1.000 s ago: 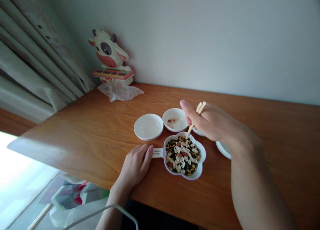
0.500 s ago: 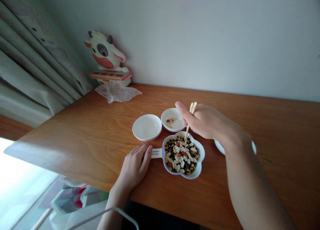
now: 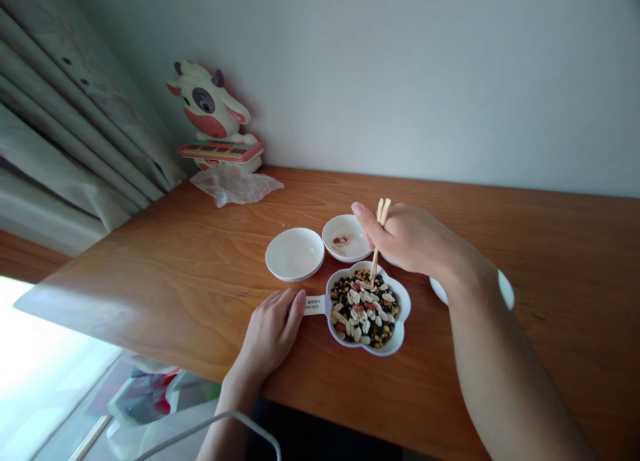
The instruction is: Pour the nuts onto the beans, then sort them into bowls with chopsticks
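Observation:
My left hand (image 3: 273, 327) is closed around the handle of a flower-shaped bowl (image 3: 403, 314), white with a lilac rim and a printed label on the handle. Peanuts (image 3: 367, 314), some with red skins, lie in it over dark and yellow grains. A pair of wooden chopsticks (image 3: 376, 251) is gripped in my right hand (image 3: 407, 237), held steeply with the tips in the mix at the bowl's far side. Beyond the bowl stand a bare white bowl (image 3: 295, 255) and a second white bowl (image 3: 345, 229) with reddish-brown scraps inside.
Under my right forearm a white dish (image 3: 506, 291) is partly hidden. A cow-shaped toy keyboard (image 3: 215, 121) and a crumpled plastic bag (image 3: 237, 186) sit at the table's back left, by the curtain (image 3: 60, 141). A pale cable (image 3: 225, 415) crosses below my left wrist.
The chopsticks stand slightly more upright, and their upper ends have shifted a little left. My left hand still holds the handle in the same place.

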Available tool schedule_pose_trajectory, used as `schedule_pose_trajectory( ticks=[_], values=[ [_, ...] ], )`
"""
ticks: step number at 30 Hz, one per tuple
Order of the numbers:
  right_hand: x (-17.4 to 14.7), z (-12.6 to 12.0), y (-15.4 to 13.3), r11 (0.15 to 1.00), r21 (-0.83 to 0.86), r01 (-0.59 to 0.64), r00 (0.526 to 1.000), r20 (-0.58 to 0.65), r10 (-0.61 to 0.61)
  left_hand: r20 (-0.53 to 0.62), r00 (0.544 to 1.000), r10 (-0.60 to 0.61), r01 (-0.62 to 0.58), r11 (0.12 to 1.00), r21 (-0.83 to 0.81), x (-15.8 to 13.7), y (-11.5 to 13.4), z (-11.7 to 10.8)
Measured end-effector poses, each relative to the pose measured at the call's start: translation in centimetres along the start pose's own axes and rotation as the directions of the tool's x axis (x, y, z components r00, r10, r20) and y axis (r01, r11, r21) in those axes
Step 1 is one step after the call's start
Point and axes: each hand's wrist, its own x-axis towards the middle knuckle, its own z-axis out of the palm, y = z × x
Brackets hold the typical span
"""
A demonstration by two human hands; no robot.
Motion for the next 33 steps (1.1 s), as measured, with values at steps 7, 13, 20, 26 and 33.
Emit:
schedule_pose_trajectory(
  ticks=[7, 13, 20, 26, 33],
  values=[
    [0.1, 0.0, 0.1, 1.000, 0.012, 0.022, 0.999, -0.041, -0.021, -0.021, 1.000, 0.012, -0.012, 1.000, 0.003, 0.0, 0.1, 0.0],
    [-0.7, -0.7, -0.2, 0.997, 0.068, 0.023, 0.999, -0.049, -0.020, -0.002, 1.000, 0.009, -0.009, 1.000, -0.004, 0.1, 0.1, 0.0],
    [-0.7, -0.6, -0.7, 0.994, 0.107, -0.034, 0.997, -0.071, 0.041, -0.016, 1.000, 0.010, -0.010, 1.000, 0.012, 0.1, 0.1, 0.0],
    [-0.1, 0.1, -0.3, 0.991, 0.069, -0.112, 0.993, -0.030, 0.115, -0.022, 1.000, 0.020, -0.020, 1.000, 0.005, 0.0, 0.1, 0.0],
    [0.1, 0.5, -0.4, 0.997, 0.003, -0.079, 0.997, -0.023, 0.079, -0.007, 1.000, 0.006, -0.006, 1.000, -0.001, 0.1, -0.1, 0.0]
  ],
)
